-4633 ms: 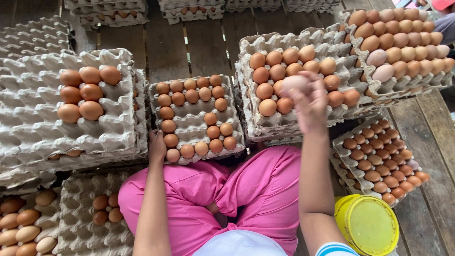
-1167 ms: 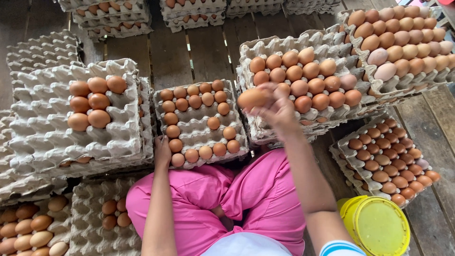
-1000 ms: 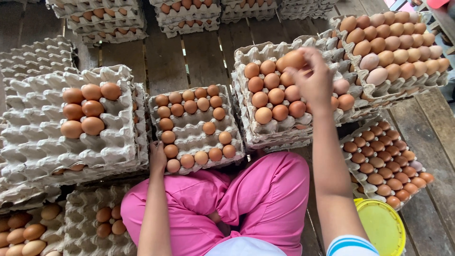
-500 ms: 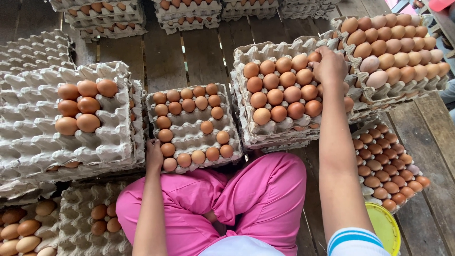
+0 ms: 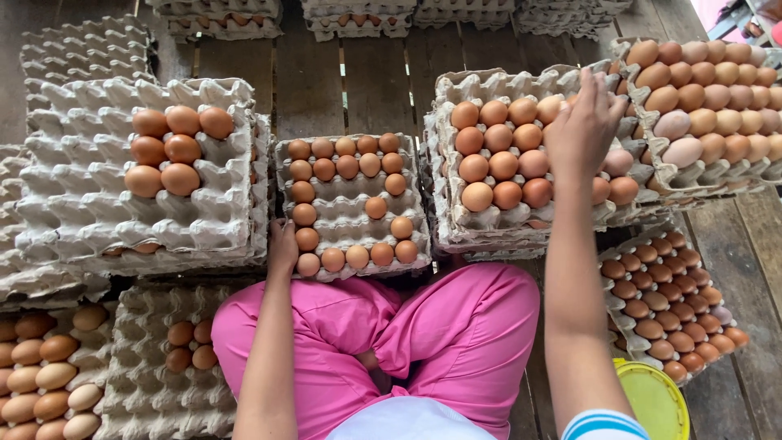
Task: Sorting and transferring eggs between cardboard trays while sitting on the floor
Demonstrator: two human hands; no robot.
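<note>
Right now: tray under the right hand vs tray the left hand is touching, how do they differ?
The tray under the right hand, the right tray, sits on a taller stack and holds larger eggs packed in a solid block. The centre tray, whose near left corner the left hand touches, sits lower and holds smaller eggs mostly round its edge, the middle largely bare. Both are grey pulp trays of brown eggs.

Packaging only, grey moulded-pulp egg trays, square, dimpled:
- centre tray [image 5: 350, 204]: part-filled, brown eggs along edges, just ahead of knees.
- left stack [image 5: 138, 204]: top tray holds few eggs at far corner.
- right-centre stack [image 5: 521, 212]: top tray mostly full.
- far-right stack [image 5: 717, 155]: full, pale and brown eggs.
- near-right tray [image 5: 668, 310]: small brown eggs, on floorboards.
- near-left trays [image 5: 163, 383]: part-filled.
- empty stacks along far edge [image 5: 220, 20].
No labels, signs, screens.
</note>
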